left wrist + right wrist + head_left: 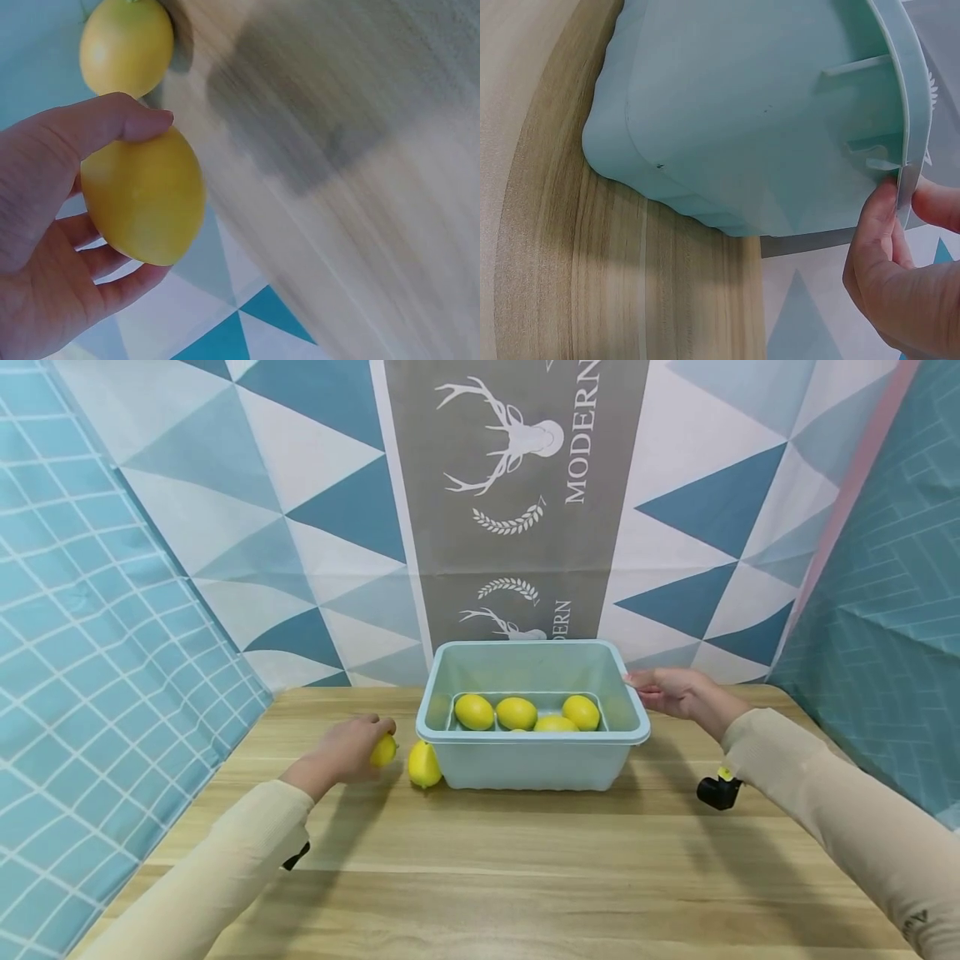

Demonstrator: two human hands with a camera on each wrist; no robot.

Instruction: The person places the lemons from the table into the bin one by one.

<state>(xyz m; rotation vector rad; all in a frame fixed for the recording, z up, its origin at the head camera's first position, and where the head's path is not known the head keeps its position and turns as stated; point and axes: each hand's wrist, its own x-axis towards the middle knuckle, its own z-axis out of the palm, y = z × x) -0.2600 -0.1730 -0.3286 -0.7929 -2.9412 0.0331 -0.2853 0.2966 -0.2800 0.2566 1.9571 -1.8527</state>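
My left hand grips a yellow lemon between thumb and curled fingers, left of a pale blue plastic bin. A second lemon rests on the table against the bin's left front corner; the left wrist view shows this other lemon just beyond the held one. Inside the bin lie several lemons, some partly hidden by its front wall. At the right side, my right hand pinches the bin's rim, thumb on one side and fingers under the lip.
The bin stands toward the back of a wooden table. Behind it hangs a patterned cloth with triangles and deer heads. Blue tiled cloth borders the left side, and a teal cloth the right.
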